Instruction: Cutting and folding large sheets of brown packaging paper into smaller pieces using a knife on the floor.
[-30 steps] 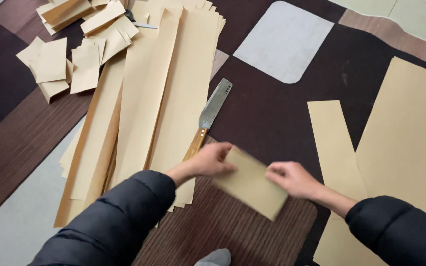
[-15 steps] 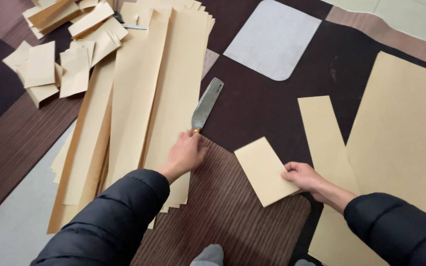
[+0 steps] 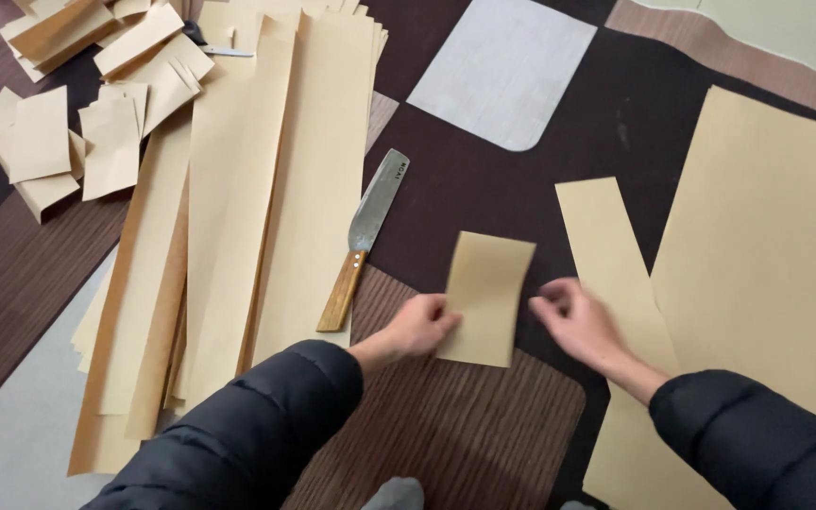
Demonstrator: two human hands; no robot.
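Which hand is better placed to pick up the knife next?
Probably the left hand: it sits beside the knife handle, though touching the paper piece. The right hand is beyond that piece.

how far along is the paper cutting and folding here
Done: small folded tan paper pieces lie piled at top left, and long tan paper strips lie cut beside them. In hand: the left hand holds a tan paper rectangle; the right hand hovers beside it. The wooden-handled flat-bladed knife lies idle. Left: the large uncut tan sheet.
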